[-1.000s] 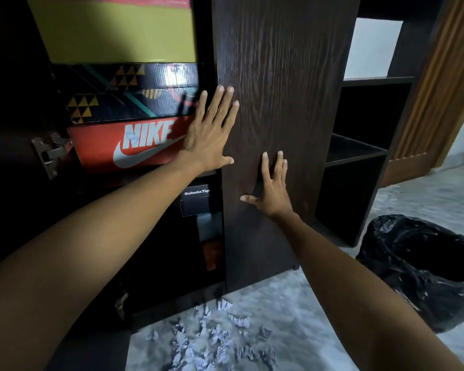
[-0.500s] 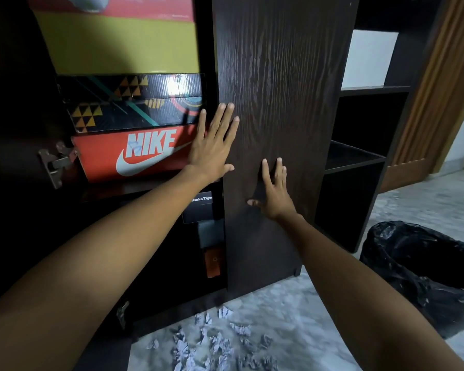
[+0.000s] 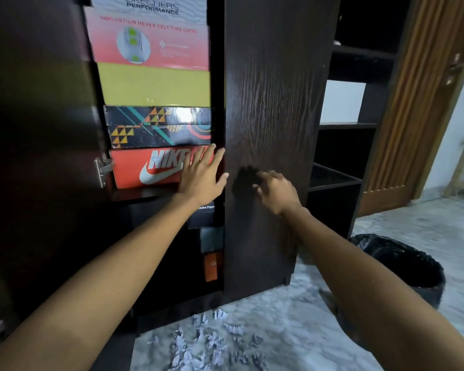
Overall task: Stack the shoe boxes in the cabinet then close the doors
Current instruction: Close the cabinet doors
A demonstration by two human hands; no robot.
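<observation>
Several shoe boxes are stacked in the dark wooden cabinet: a Skechers box [image 3: 150, 36] with a yellow lower half on top, a dark patterned box [image 3: 158, 127] under it, then an orange Nike box [image 3: 134, 170]. Below the shelf, a black box [image 3: 204, 216], a grey box [image 3: 212, 239] and a small orange box [image 3: 210, 266] show in the gap. The right door [image 3: 273, 89] covers its half. The left door [image 3: 38, 129] stands open. My left hand [image 3: 201, 175] lies flat, fingers straight, over the Nike box beside the right door's edge. My right hand [image 3: 276, 191] hovers at the right door with fingers loosely curled, holding nothing.
Open dark shelves [image 3: 343, 124] adjoin the cabinet on the right. A bin lined with a black bag [image 3: 402, 266] stands on the marble floor at the right. Crumpled paper bits [image 3: 212, 344] lie on the floor before the cabinet. A brown room door [image 3: 423, 103] is far right.
My left hand slid left off the right door's edge onto the Nike box. My right hand lifted its flat palm from the door and its fingers curled. The view tilted up.
</observation>
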